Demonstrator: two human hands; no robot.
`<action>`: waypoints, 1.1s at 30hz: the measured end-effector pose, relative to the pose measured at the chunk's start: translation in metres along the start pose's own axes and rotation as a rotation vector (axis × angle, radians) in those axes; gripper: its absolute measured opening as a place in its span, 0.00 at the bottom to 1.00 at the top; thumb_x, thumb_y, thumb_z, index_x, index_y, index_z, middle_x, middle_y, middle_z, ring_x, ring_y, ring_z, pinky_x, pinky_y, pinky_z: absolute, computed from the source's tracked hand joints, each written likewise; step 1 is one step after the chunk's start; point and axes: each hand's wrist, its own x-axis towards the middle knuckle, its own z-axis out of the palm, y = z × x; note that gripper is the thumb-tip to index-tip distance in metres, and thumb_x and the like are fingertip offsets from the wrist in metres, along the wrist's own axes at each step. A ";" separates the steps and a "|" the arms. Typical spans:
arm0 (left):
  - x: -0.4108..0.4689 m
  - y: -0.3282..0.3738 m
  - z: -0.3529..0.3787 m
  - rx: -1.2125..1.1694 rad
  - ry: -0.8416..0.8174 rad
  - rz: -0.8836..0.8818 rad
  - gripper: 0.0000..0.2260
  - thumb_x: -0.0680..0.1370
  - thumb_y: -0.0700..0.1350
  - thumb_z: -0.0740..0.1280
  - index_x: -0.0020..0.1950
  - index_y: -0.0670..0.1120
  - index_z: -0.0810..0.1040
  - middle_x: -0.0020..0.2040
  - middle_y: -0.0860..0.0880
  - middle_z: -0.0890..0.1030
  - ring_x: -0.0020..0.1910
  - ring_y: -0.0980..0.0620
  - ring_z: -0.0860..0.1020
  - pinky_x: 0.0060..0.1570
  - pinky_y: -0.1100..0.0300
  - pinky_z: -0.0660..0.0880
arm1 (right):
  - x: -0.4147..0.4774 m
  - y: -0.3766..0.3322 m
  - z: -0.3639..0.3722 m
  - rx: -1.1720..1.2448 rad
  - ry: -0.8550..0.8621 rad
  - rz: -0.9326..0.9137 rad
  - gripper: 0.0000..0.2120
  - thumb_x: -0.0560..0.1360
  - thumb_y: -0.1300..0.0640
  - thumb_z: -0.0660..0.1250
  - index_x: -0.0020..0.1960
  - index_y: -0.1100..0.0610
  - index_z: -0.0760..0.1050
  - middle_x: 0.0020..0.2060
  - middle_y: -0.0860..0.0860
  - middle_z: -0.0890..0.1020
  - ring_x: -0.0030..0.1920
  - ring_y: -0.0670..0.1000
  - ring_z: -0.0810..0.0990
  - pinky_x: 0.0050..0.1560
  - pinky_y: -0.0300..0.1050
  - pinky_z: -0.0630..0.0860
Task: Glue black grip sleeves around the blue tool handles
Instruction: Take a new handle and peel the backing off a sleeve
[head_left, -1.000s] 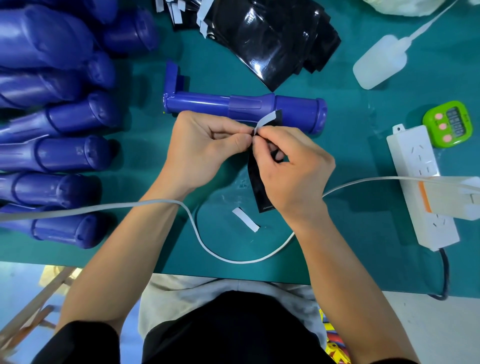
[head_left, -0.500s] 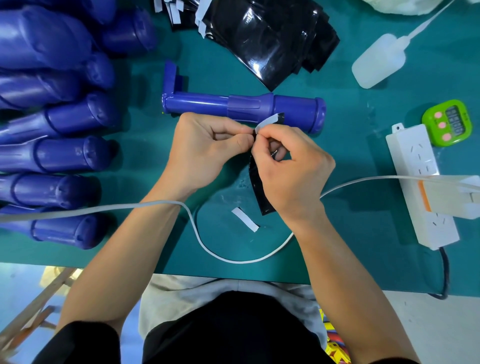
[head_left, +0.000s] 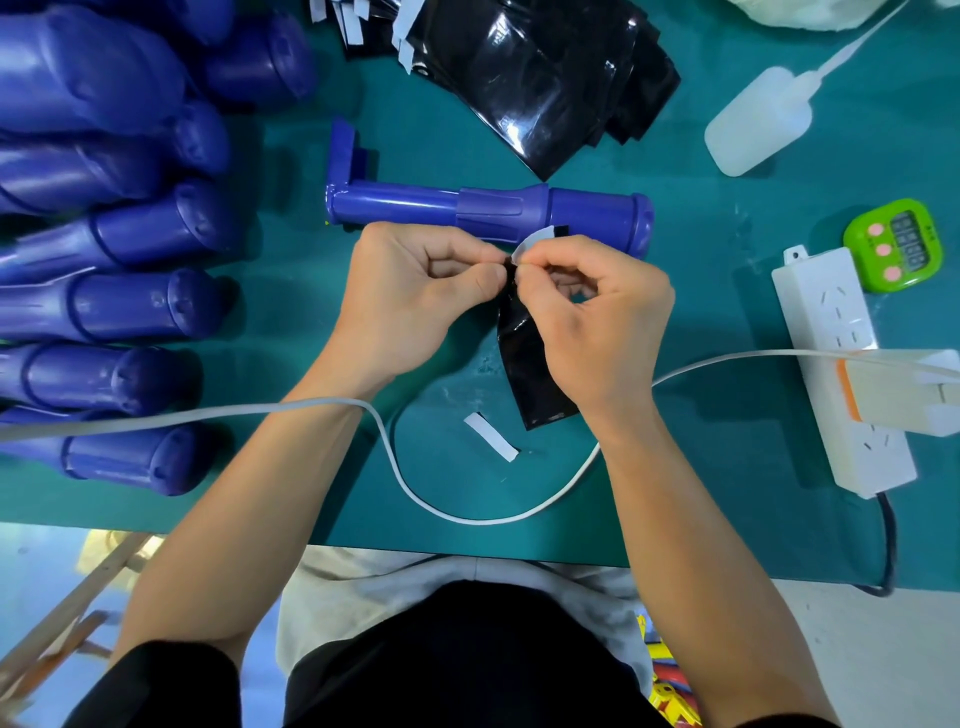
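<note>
Pinching: our left hand (head_left: 415, 296) nips the top edge of a glossy black grip sleeve (head_left: 524, 364), a limp flat strip hanging toward us; our right hand (head_left: 597, 322) nips a white paper tab (head_left: 535, 240) curling off that edge.
Handle: the blue tool handle (head_left: 488, 210), smooth moulded plastic with a ribbed collar, lies just beyond our knuckles on the teal mat (head_left: 701, 467).
Around: shiny spare sleeves (head_left: 535, 78) lie beyond it, stacked blue handles (head_left: 130, 306) to our left.

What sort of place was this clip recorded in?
Probably a small assembly workbench in a workshop: a stack of identical blue handles at the left, a pile of black sleeves, and a glue bottle on a green mat.
</note>
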 end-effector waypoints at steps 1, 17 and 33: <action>0.000 0.000 0.000 -0.001 0.000 0.000 0.12 0.73 0.41 0.77 0.41 0.60 0.88 0.39 0.53 0.88 0.39 0.54 0.85 0.48 0.57 0.82 | 0.001 0.000 -0.001 0.000 -0.007 0.002 0.07 0.73 0.69 0.74 0.42 0.58 0.87 0.34 0.48 0.85 0.32 0.50 0.79 0.36 0.41 0.77; 0.000 -0.001 0.001 0.028 -0.009 0.016 0.08 0.72 0.45 0.77 0.42 0.59 0.88 0.40 0.51 0.88 0.40 0.50 0.86 0.51 0.45 0.83 | -0.002 0.006 0.000 -0.180 0.009 -0.186 0.05 0.74 0.64 0.73 0.41 0.58 0.85 0.32 0.49 0.81 0.31 0.50 0.75 0.33 0.52 0.75; -0.002 0.002 0.001 0.173 -0.012 0.105 0.13 0.75 0.38 0.77 0.44 0.58 0.86 0.41 0.60 0.87 0.40 0.59 0.86 0.44 0.67 0.79 | 0.007 0.008 -0.005 -0.007 -0.084 -0.066 0.04 0.74 0.66 0.74 0.43 0.59 0.86 0.38 0.46 0.86 0.36 0.45 0.83 0.42 0.35 0.79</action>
